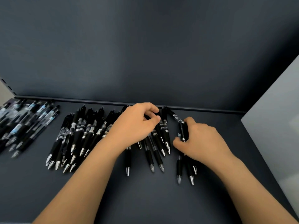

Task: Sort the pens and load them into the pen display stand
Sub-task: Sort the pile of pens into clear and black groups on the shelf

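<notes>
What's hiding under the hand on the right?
A few black pens. Their tips poke out below the right hand, and one end sticks out above it. The hand covers their middles, so the exact count is hidden.

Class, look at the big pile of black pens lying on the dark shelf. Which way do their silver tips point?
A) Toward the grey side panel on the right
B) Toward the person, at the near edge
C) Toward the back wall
B: the pile of black pens lies with its silver tips at the near end, toward the person, and its clicker ends toward the back wall.
</notes>
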Tool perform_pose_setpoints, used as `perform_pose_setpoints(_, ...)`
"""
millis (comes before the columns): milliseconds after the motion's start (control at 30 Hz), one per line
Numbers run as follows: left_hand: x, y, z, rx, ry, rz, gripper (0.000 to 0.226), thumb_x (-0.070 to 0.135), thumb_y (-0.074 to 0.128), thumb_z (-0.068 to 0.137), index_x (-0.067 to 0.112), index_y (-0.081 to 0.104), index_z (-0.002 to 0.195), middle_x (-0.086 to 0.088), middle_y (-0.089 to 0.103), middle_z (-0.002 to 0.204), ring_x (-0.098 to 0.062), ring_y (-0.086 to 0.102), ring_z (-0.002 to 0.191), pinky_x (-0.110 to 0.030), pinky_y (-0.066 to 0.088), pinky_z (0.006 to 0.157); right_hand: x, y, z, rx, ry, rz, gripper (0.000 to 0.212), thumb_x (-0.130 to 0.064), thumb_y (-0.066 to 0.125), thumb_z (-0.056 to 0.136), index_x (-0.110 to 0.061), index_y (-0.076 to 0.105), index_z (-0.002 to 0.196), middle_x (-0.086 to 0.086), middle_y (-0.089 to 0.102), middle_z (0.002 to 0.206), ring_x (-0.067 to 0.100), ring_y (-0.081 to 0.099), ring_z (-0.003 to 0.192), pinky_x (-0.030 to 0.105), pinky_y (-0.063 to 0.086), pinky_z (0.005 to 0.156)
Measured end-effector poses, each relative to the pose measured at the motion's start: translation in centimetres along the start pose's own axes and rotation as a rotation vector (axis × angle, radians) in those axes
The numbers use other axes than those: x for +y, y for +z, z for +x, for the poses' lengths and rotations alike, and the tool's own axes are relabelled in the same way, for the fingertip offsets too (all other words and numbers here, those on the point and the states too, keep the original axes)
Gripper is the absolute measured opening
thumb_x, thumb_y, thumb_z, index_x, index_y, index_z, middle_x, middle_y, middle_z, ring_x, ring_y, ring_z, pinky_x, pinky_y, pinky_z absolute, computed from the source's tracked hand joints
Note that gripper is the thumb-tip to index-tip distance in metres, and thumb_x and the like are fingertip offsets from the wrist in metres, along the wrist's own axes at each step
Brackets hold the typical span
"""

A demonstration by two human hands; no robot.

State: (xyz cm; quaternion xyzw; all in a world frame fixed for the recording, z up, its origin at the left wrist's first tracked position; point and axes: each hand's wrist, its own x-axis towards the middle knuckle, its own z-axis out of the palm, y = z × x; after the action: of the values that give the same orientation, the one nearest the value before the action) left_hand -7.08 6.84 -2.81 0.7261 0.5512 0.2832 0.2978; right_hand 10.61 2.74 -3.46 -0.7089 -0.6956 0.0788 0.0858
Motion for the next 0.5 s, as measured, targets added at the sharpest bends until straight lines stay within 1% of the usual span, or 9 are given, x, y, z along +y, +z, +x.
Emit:
perform_pose_setpoints(133, 0.1, 0.3, -0.1, -0.019, 0.003, -0.004, 0.020, 0.030, 0.061, 0.089, 0.029, 0.064, 0.108, 0.019, 0.067, 0.088, -0.001, 0.057, 0.066, -0.022, 0.048, 0.072, -0.6, 0.3, 0.0, 0.015, -0.015, -0.083, 0.026, -0.035, 0.047, 0.088, -0.014, 0.034, 0.093, -0.003, 0.041, 0.070, 0.024, 0.047, 0.069, 0.030, 0.032, 0.051)
perform_pose_setpoints(233, -0.1, 0.3, 0.0, -0.003, 0.012, -0.021, 0.017, 0.029, 0.062, 0.089, 0.029, 0.065, 0.106, 0.018, 0.066, 0.087, 0.000, 0.055, 0.062, -0.019, 0.045, 0.067, -1.1, 0.4, 0.1, 0.002, 0.032, -0.139, 0.022, -0.027, 0.047, 0.089, -0.009, 0.034, 0.092, -0.001, 0.042, 0.073, 0.023, 0.044, 0.068, 0.026, 0.025, 0.044)
perform_pose_setpoints(267, -0.1, 0.4, 0.1, 0.000, 0.013, -0.023, 0.016, 0.028, 0.061, 0.090, 0.029, 0.066, 0.105, 0.018, 0.066, 0.087, 0.001, 0.055, 0.061, -0.019, 0.044, 0.067, -1.2, 0.5, 0.2, -0.016, 0.059, -0.157, 0.021, -0.025, 0.047, 0.090, -0.008, 0.036, 0.095, 0.001, 0.044, 0.076, 0.023, 0.043, 0.068, 0.025, 0.025, 0.044)
perform_pose_setpoints(300, -0.2, 0.4, 0.1, 0.001, 0.015, -0.022, 0.015, 0.027, 0.060, 0.091, 0.029, 0.066, 0.104, 0.018, 0.066, 0.087, 0.001, 0.055, 0.061, -0.019, 0.044, 0.066, -1.3, 0.5, 0.3, -0.040, 0.086, -0.167, 0.021, -0.023, 0.048, 0.090, -0.006, 0.038, 0.099, 0.003, 0.045, 0.078, 0.023, 0.044, 0.070, 0.026, 0.028, 0.047)
perform_pose_setpoints(367, -0.2, 0.5, 0.1, -0.002, 0.017, -0.027, 0.014, 0.026, 0.058, 0.092, 0.029, 0.067, 0.102, 0.018, 0.066, 0.087, 0.002, 0.055, 0.061, -0.017, 0.043, 0.065, -1.2, 0.3, 0.4, -0.093, 0.126, -0.160, 0.023, -0.022, 0.051, 0.091, -0.006, 0.037, 0.100, 0.002, 0.044, 0.074, 0.025, 0.047, 0.074, 0.028, 0.034, 0.056)
perform_pose_setpoints(400, -0.2, 0.4, 0.1, -0.004, 0.017, -0.036, 0.014, 0.026, 0.058, 0.092, 0.029, 0.067, 0.102, 0.018, 0.066, 0.087, 0.003, 0.055, 0.061, -0.015, 0.042, 0.064, -0.9, 0.1, 0.5, -0.115, 0.147, -0.125, 0.023, -0.022, 0.051, 0.091, -0.006, 0.036, 0.096, 0.002, 0.043, 0.070, 0.025, 0.048, 0.074, 0.028, 0.035, 0.056)
perform_pose_setpoints(433, -0.2, 0.4, 0.1, -0.002, 0.017, -0.048, 0.014, 0.025, 0.059, 0.092, 0.028, 0.067, 0.102, 0.017, 0.066, 0.087, 0.004, 0.055, 0.062, -0.012, 0.041, 0.063, -0.5, -0.2, 0.6, -0.137, 0.167, -0.071, 0.022, -0.022, 0.051, 0.092, -0.006, 0.035, 0.092, 0.002, 0.043, 0.068, 0.024, 0.048, 0.073, 0.028, 0.034, 0.053)
perform_pose_setpoints(467, -0.2, 0.3, 0.1, 0.002, 0.018, -0.063, 0.013, 0.025, 0.059, 0.092, 0.028, 0.068, 0.102, 0.017, 0.067, 0.088, 0.004, 0.056, 0.063, -0.011, 0.040, 0.062, 0.1, -0.6, 0.7, -0.166, 0.185, -0.002, 0.021, -0.022, 0.050, 0.092, -0.007, 0.035, 0.089, 0.003, 0.046, 0.069, 0.023, 0.048, 0.070, 0.028, 0.034, 0.049)
perform_pose_setpoints(500, -0.1, 0.2, 0.1, 0.007, 0.021, -0.083, 0.013, 0.025, 0.060, 0.092, 0.027, 0.068, 0.102, 0.015, 0.068, 0.088, 0.003, 0.057, 0.065, -0.010, 0.041, 0.062, 0.7, -1.1, 0.7, -0.200, 0.194, 0.094, 0.020, -0.023, 0.048, 0.092, -0.007, 0.037, 0.088, 0.005, 0.050, 0.070, 0.022, 0.051, 0.067, 0.028, 0.036, 0.048)
